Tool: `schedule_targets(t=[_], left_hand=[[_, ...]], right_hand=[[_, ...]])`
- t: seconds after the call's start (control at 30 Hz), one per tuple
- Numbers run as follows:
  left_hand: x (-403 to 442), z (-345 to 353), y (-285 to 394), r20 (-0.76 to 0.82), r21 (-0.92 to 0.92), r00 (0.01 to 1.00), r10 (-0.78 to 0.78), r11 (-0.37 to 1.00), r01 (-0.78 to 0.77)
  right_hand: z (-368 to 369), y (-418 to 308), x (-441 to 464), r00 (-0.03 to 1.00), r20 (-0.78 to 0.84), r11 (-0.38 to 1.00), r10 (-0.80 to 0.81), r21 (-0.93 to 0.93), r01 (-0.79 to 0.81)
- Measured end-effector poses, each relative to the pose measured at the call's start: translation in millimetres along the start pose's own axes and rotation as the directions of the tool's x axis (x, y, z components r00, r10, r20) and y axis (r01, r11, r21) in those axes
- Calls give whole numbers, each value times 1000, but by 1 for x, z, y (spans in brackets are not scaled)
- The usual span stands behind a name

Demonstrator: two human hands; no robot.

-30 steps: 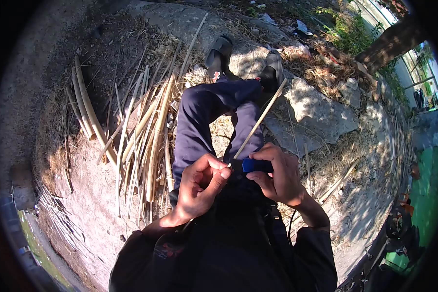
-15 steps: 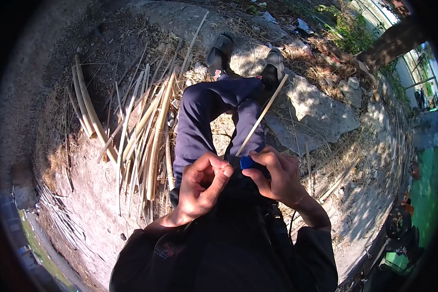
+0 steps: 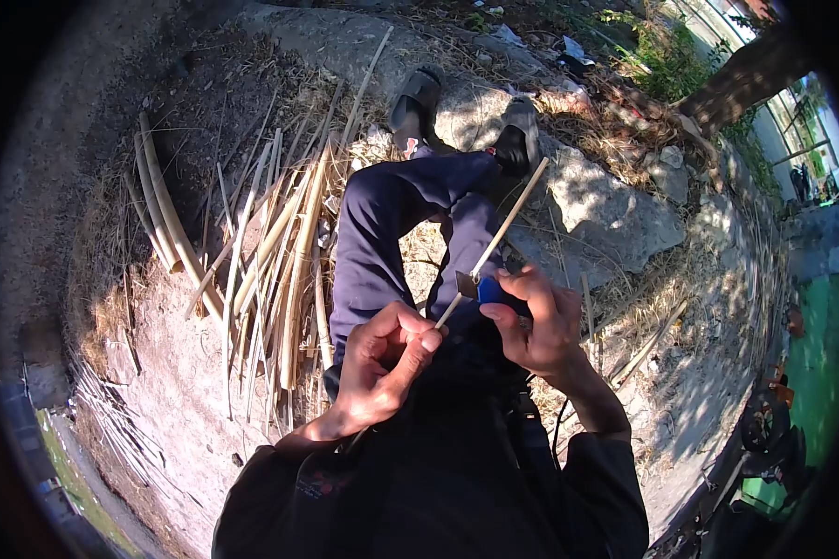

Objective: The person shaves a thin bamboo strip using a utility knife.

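My left hand [image 3: 387, 359] pinches the near end of a thin pale wooden strip [image 3: 515, 212] between thumb and fingertips. The strip slants up and to the right over my legs. In my right hand [image 3: 543, 321] is a small blade [image 3: 467, 284] with a blue handle [image 3: 494, 291], gripped between thumb and fingers. The flat, dark blade lies across the strip, a short way beyond my left fingertips. The exact kind of cutting tool cannot be made out, and my palm side hides part of the handle.
A pile of split pale strips [image 3: 294, 270] lies on the ground left of my legs, with thicker curved pieces [image 3: 163, 200] beyond it. My trousered legs [image 3: 382, 233] stretch forward. A flat rock [image 3: 611, 210] sits to the right, near a tree trunk [image 3: 755, 79].
My right hand has moved slightly forward and right, with the blade away from my left hand along the strip. The blade face and more of the strip's near end now show.
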State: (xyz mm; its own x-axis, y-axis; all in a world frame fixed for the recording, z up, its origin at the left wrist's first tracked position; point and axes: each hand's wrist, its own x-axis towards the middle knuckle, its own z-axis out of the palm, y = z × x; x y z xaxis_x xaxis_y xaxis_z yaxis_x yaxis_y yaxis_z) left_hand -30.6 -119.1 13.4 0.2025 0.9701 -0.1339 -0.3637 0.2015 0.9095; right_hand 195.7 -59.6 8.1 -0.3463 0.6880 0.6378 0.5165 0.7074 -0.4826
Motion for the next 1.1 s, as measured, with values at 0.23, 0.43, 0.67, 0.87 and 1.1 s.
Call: schedule_targets(t=[0.23,0.43,0.67,0.87,1.1], left_hand=[[-4,-6,-3,-17,68,999,-37,997,38],[-3,-6,0,-40,42,998,-47,998,49],[-2,-9,4,-68,84,992,-103,991,109],[1,-18,3,-85,142,989,-125,980,136],[-3,-32,-4,-93,369,989,-116,918,143]], right_hand=[[-4,13,7,998,-22,998,52,27,-51],[0,24,8,971,1,971,238,-3,-238],[4,43,17,981,-24,980,193,-35,-194],[12,67,25,981,-92,982,174,-62,-180],[-8,173,13,825,-174,812,537,-158,-562]])
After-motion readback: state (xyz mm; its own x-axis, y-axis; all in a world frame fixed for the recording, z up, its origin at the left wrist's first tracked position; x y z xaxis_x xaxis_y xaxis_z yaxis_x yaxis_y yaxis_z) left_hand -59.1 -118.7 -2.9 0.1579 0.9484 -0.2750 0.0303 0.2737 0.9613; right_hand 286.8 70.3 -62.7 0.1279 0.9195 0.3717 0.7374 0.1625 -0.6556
